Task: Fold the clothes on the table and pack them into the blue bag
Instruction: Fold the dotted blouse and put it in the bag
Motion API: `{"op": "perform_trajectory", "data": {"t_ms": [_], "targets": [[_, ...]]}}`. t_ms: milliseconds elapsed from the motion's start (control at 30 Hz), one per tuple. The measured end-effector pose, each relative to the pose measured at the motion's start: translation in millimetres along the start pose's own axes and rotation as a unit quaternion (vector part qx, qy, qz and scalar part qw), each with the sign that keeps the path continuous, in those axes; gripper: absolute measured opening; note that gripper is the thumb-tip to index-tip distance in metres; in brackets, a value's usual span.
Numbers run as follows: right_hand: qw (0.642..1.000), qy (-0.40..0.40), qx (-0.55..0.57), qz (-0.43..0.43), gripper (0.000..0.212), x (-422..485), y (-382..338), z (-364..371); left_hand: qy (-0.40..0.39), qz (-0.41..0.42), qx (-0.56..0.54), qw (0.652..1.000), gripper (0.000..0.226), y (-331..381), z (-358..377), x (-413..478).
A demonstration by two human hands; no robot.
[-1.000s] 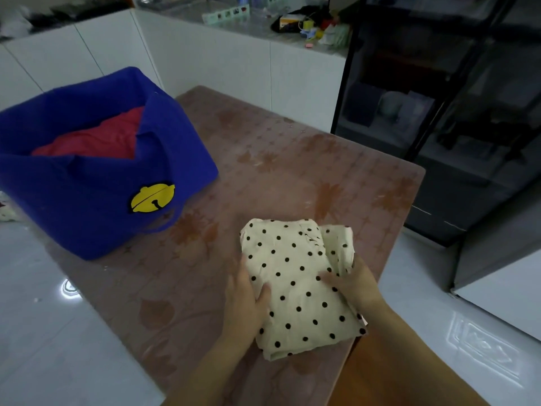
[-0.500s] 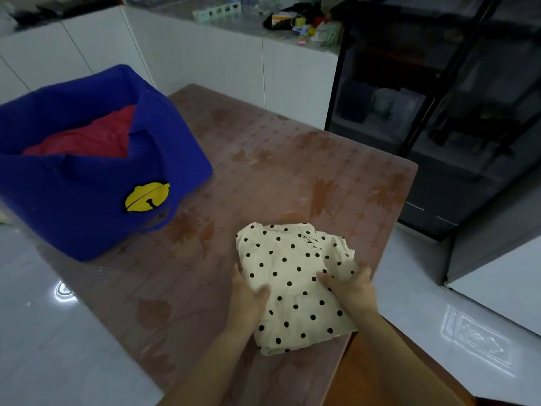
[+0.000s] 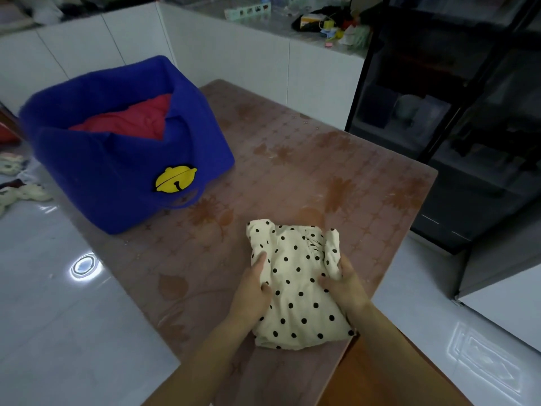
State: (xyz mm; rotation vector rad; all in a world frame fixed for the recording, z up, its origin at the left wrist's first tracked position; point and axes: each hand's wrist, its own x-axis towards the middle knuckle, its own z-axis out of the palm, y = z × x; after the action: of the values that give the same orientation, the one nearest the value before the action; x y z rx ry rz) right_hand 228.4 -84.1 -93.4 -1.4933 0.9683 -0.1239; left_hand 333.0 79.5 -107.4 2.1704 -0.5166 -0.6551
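Left hand (image 3: pixel 251 291), right hand (image 3: pixel 344 284): each grips one side of the folded cream polka-dot garment (image 3: pixel 298 285), thumbs on top. Garment lies near the front edge of the table (image 3: pixel 322 171), which has a brown leaf-patterned cover. Blue bag (image 3: pixel 117 177): far left, well apart, red cloth (image 3: pixel 137 120) inside. Surround: glossy pale floor (image 3: pixel 58 303), white cabinets (image 3: pixel 234 60), dark glass-fronted unit (image 3: pixel 453 112).

a brownish table (image 3: pixel 351 177) with a leaf-and-star patterned cover is carrying a blue bag (image 3: pixel 102 177), which is sitting at its far left corner, and a folded cream polka-dot garment (image 3: pixel 298 288), which is lying by its near right edge, well apart from the bag.
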Motion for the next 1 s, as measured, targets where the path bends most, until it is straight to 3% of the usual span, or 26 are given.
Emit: {"op": "perform_trajectory", "data": {"t_ms": [100,200,267,300,400,533,667,833,1000], "targets": [[1.0,-0.016,0.013,-0.022,0.06,-2.6,1.6,1.8,-0.001,0.036,0.036,0.999,0.064,2.7,-8.1,-7.6],[1.0,-0.011,0.009,0.025,0.054,-8.5,2.6,6.9,0.002,0.045,0.031,0.999,0.064,1.9,-19.3,-15.1],[0.993,0.006,-0.08,0.082,0.046,-13.9,7.4,14.3,0.0,0.035,0.029,0.999,0.064,-3.0,-23.8,-21.4],[0.987,0.017,-0.132,0.089,0.052,-15.7,11.3,19.6,0.002,0.023,0.03,0.999,0.065,-7.6,-25.2,-25.1],[0.975,0.019,-0.219,0.025,0.063,-21.2,22.9,40.0,0.005,-0.019,0.027,0.999,0.068,-24.0,-28.2,-41.4],[0.997,-0.028,-0.063,0.016,0.062,-27.1,25.8,61.3,-0.014,-0.036,0.04,0.998,0.074,-32.2,-34.1,-55.5],[0.998,-0.059,0.033,0.003,0.048,-39.9,2.4,65.0,-0.021,0.02,0.072,0.997,0.073,-11.9,-55.8,-54.3],[0.985,0.043,0.111,-0.128,0.045,-47.9,-67.1,62.1,-0.007,0.151,0.085,0.985,0.069,56.8,-113.8,-20.3],[0.956,0.118,0.179,-0.202,0.046,-41.5,-188.2,89.2,0.043,0.27,0.106,0.956,0.066,128.1,-216.5,40.8]]}}
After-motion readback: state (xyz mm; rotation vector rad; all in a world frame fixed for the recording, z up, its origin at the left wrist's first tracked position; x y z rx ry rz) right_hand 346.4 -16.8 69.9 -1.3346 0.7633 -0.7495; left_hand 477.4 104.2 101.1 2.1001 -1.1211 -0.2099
